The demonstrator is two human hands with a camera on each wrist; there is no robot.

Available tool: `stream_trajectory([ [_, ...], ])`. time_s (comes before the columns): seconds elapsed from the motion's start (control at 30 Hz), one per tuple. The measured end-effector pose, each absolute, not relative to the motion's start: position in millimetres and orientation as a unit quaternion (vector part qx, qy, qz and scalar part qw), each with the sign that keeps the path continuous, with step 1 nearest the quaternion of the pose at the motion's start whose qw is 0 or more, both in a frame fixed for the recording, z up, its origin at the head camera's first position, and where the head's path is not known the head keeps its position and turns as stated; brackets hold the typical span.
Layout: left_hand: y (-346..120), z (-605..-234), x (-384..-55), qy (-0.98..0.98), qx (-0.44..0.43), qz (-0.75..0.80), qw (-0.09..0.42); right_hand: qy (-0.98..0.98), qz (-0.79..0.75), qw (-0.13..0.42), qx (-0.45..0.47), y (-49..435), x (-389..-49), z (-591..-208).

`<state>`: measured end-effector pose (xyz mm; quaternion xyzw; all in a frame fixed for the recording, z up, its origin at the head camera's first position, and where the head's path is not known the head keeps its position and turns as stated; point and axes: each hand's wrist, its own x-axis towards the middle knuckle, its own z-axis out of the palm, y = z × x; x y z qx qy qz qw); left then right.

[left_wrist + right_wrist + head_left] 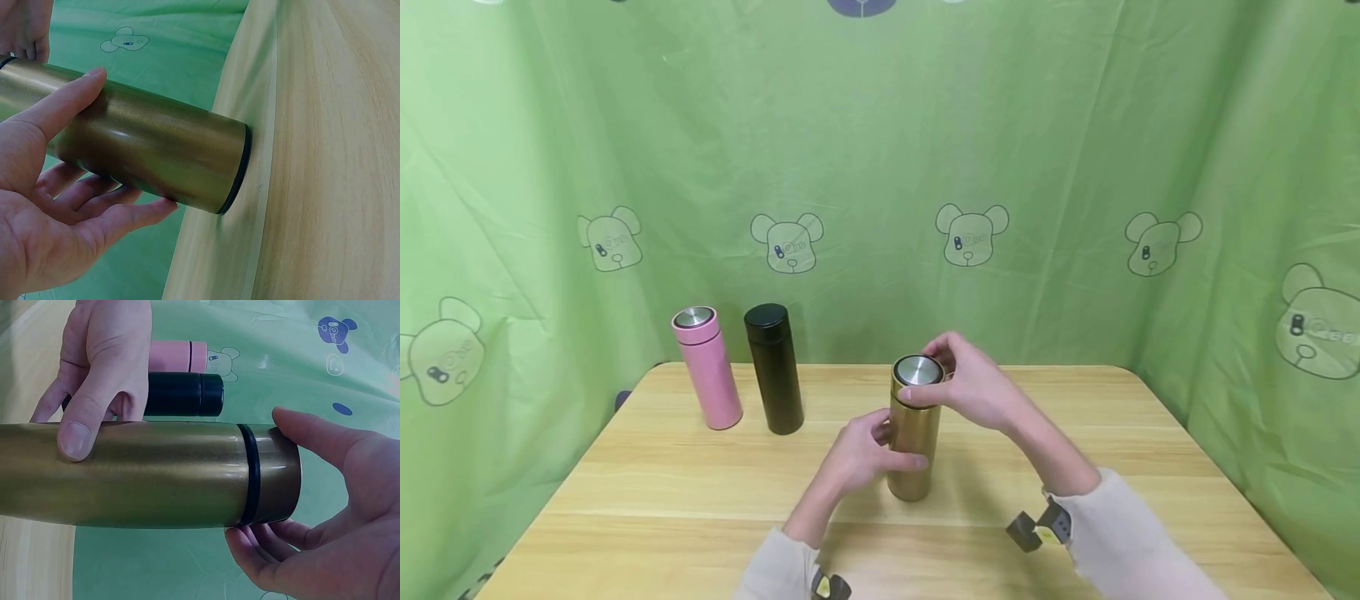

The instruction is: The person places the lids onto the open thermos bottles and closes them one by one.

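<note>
A gold thermos (915, 432) with a silver-topped lid (920, 370) stands upright on the wooden table. My left hand (859, 454) grips the middle of its body, thumb across the near side. Around the lid, the thumb and fingers of my right hand (976, 387) hold from the right. In the right wrist view, a dark ring separates the gold lid (279, 478) from the body, and no wide gap shows there. The left wrist view shows the thermos's black base rim (237, 172) at the tabletop.
A pink thermos (711, 375) and a black thermos (778, 379) stand upright at the back left of the table (662, 517). Green curtains (880, 150) printed with bear heads hang behind and at both sides.
</note>
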<state>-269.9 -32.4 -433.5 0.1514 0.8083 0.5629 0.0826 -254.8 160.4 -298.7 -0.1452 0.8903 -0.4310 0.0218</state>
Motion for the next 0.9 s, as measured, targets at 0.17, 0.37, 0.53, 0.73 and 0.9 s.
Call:
stream_trajectory([
  [0.17,-32.5,-433.8,-270.2,0.807,0.151,0.564,0.084,0.890,-0.432,0.021,-0.140,160.0,-255.3,-300.2],
  [0.37,-32.9,-434.5,-270.5,0.808,0.155,0.563,0.080,0.883,-0.439,0.039,-0.163,163.1,-254.9,-299.5],
  [0.53,-33.0,-434.5,-270.4,0.809,0.152,0.562,0.080,0.864,-0.457,0.058,-0.203,166.2,-254.5,-296.5],
  [0.73,-33.2,-433.7,-269.8,0.807,0.150,0.565,0.081,0.859,-0.457,0.077,-0.217,167.4,-253.5,-294.8],
  [0.9,-32.7,-434.1,-269.8,0.806,0.151,0.566,0.082,0.865,-0.450,0.071,-0.211,165.9,-252.4,-294.6],
])
